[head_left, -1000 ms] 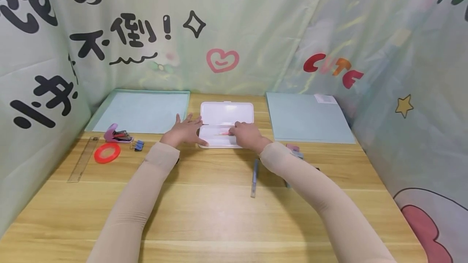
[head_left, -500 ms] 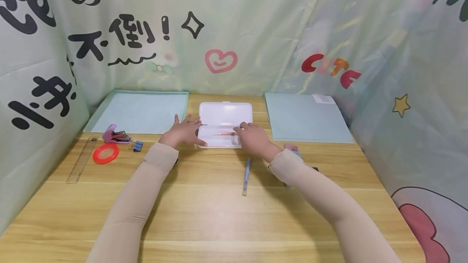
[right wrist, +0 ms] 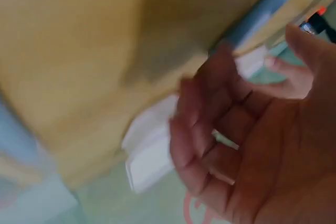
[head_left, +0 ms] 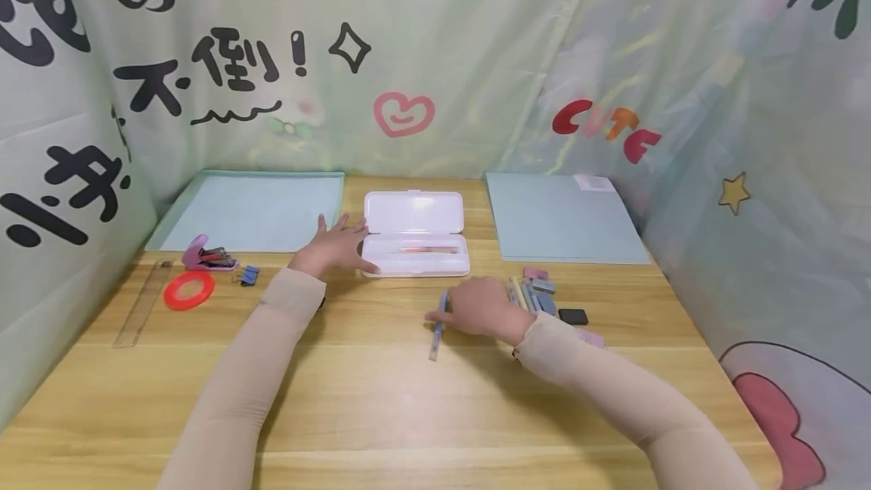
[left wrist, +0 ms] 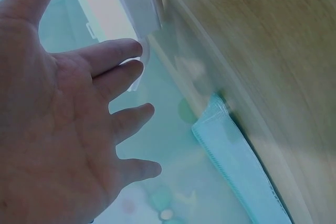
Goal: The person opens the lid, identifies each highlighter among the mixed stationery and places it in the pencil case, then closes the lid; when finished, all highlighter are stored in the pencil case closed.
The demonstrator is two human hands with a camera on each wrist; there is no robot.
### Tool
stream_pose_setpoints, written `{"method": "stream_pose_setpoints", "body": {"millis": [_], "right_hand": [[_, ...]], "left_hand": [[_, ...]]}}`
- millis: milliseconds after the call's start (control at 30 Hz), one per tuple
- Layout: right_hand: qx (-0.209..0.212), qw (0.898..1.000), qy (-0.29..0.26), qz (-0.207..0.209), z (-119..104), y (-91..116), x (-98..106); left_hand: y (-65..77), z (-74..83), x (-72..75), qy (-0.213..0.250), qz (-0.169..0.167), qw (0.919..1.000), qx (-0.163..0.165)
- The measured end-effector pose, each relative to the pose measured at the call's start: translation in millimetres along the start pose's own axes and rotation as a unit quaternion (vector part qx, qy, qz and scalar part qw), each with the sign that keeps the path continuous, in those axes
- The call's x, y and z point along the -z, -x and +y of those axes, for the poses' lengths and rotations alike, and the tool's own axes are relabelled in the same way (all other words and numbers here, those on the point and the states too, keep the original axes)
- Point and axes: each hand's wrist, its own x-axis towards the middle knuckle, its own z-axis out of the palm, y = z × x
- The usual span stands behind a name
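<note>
Head view: the right hand (head_left: 481, 307) is over the blue pen (head_left: 435, 342), which lies lengthwise on the wooden counter (head_left: 381, 414), near the front of the pale plastic case (head_left: 416, 271); the thumb crosses above the pen, and in the right wrist view, which is blurred, the fingers are loosely bent with the thumb well apart from them, so the right grip is spread rather than pinching; whether skin touches the pen I cannot tell. The left hand (head_left: 332, 249) is at the left end of the case, its grip spread wide, the thumb tip at the near left corner; the left wrist view shows the palm and the fingers fanned out. The case has its lid folded back toward the curtain (head_left: 476, 59); a slim red pen (head_left: 429, 249) lies inside it.

To the right of the right hand is a cluster of pens (head_left: 527, 297), with a pink block (head_left: 535, 273) behind and a black block (head_left: 573, 317) beside it; one blue-green folder (head_left: 255, 210) lies behind the left hand, another folder (head_left: 565, 218) to the right of the case; at far left are a purple stapler (head_left: 197, 254), a blue binder clip (head_left: 249, 275), a red ring (head_left: 170, 295) and a clear ruler (head_left: 144, 305).
</note>
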Motion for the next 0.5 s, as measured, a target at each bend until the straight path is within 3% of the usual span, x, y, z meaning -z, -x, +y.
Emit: {"method": "stream_pose_setpoints", "body": {"millis": [267,500], "right_hand": [[0.028,0.996,-0.057,-0.063,-8.3,7.4,-3.3],[0.033,0.993,-0.093,-0.06,-2.4,7.2,2.4]], "left_hand": [[1.2,-0.1,-0.7,-0.006,0.003,1.0,-0.002],[2.3,2.0,-0.7,-0.007,0.008,0.9999,0.001]]}}
